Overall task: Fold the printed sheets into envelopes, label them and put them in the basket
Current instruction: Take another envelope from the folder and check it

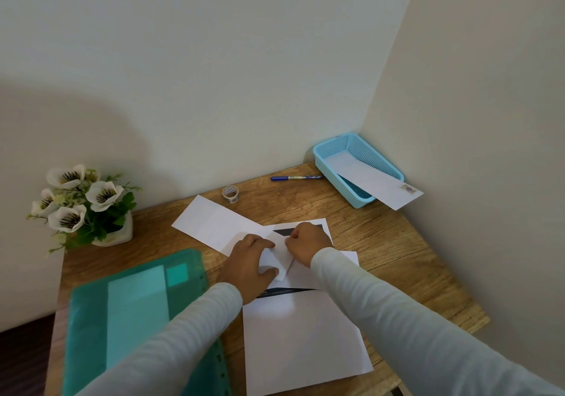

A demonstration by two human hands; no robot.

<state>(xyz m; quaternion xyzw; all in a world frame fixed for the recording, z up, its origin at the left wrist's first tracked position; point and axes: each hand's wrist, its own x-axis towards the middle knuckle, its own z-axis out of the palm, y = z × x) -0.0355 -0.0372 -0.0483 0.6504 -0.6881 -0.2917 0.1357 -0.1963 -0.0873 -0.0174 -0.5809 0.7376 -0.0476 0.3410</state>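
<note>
Wooden table (382,242) | folded sheet (276,258) between the two grips | left grip (249,262) pinches its flap | right grip (305,239) pinches its edge

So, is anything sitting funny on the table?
Yes: the envelope in the blue basket looks too long for it. It lies tilted, and its stickered end pokes out over the basket's front rim.
</note>
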